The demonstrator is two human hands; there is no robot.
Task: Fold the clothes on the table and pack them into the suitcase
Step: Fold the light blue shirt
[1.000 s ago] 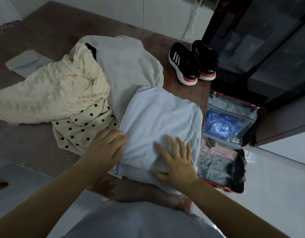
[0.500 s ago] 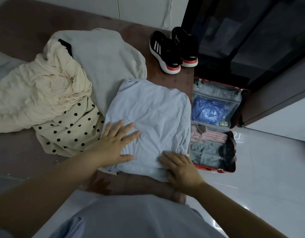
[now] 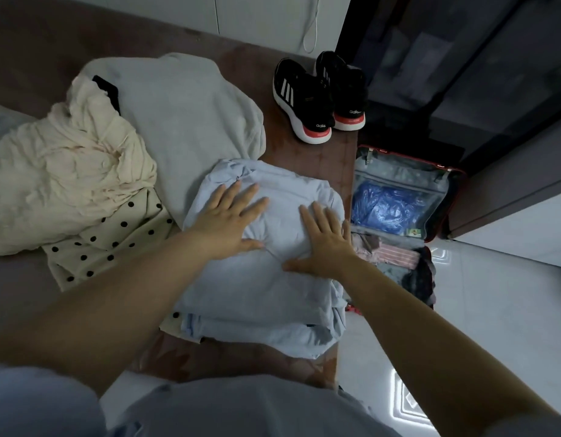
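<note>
A folded light blue garment [image 3: 257, 298] lies on the brown table [image 3: 20, 288] near its right edge. My left hand [image 3: 228, 222] rests flat on its upper left part, fingers spread. My right hand [image 3: 323, 244] presses flat on its upper right part, fingers apart. The cloth bunches slightly between the two hands. An open red-rimmed suitcase [image 3: 452, 175] lies on the floor right of the table, with folded clothes and a blue bag inside. A crumpled cream garment [image 3: 67, 175], a polka-dot cream garment [image 3: 108, 244] and a pale grey garment [image 3: 184, 118] lie unfolded to the left and behind.
A pair of black sneakers [image 3: 317, 96] with white and red soles stands on the table's far right corner. A dark cabinet [image 3: 462, 58] rises behind the suitcase. White glossy floor [image 3: 493, 310] lies to the right. A white cord [image 3: 312, 23] hangs on the far wall.
Both hands have slid forward over the blue garment, from its near edge to its upper half. The garment now looks shorter and thicker, with stacked layers at its near edge.
</note>
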